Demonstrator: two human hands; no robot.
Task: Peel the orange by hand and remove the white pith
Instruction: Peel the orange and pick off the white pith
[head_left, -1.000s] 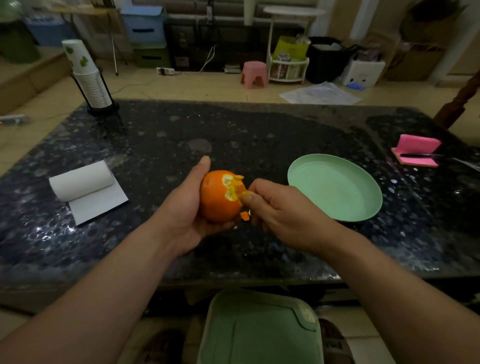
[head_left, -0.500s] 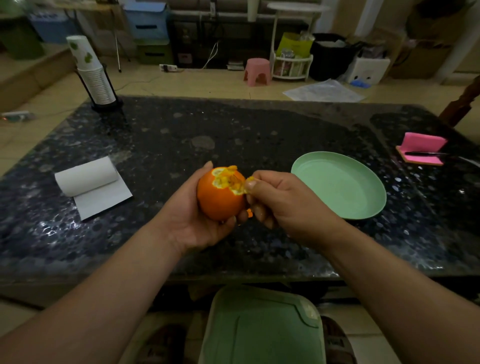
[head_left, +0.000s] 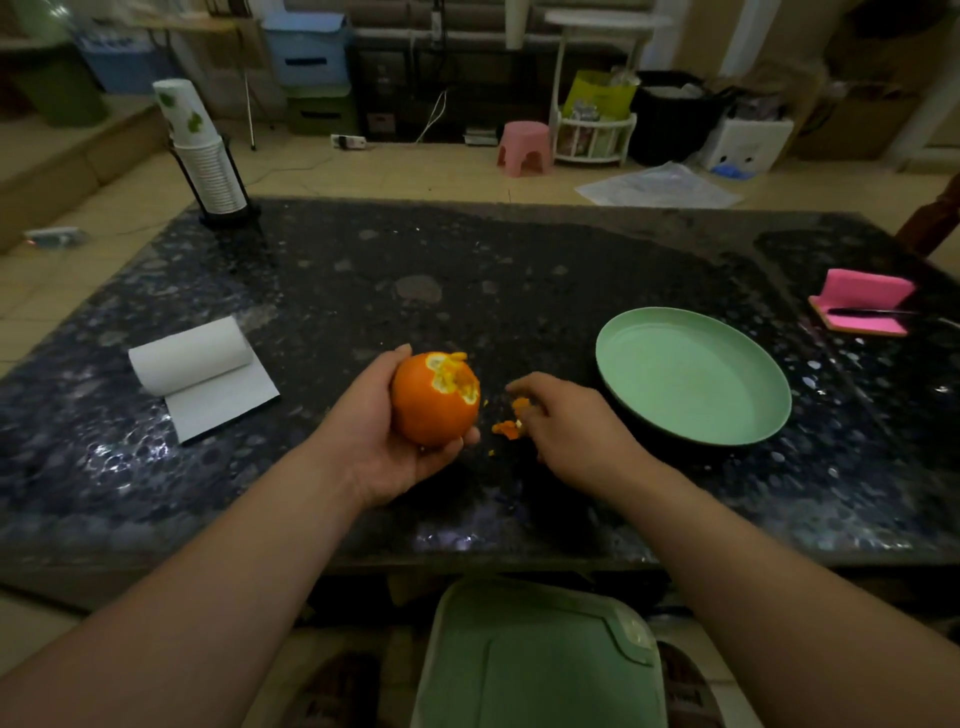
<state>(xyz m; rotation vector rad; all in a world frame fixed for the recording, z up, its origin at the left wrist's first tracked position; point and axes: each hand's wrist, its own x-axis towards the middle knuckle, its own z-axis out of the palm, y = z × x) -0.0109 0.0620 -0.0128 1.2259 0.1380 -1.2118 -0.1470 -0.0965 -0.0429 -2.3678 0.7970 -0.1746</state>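
Note:
My left hand (head_left: 374, 431) grips the orange (head_left: 431, 402) from its left side and underneath, just above the dark stone table (head_left: 467, 270). The orange has a small peeled patch at its top, showing pale pith and flesh. My right hand (head_left: 571, 426) is a short way to the right of the orange, low over the table, with its fingers curled. A small scrap of orange peel (head_left: 519, 404) shows at its fingertips. Another peel scrap (head_left: 505, 429) lies on the table just below them.
A green plate (head_left: 693, 376) sits right of my right hand. A paper towel roll (head_left: 192, 358) lies at the left, a cup stack (head_left: 205, 156) at the far left corner, a pink sponge with a knife (head_left: 862, 304) at the far right. A green bin (head_left: 535, 660) stands below the table edge.
My right hand has pulled away from the top of the orange to the right and down toward the table, taking a peel scrap with it. The peeled patch looks larger.

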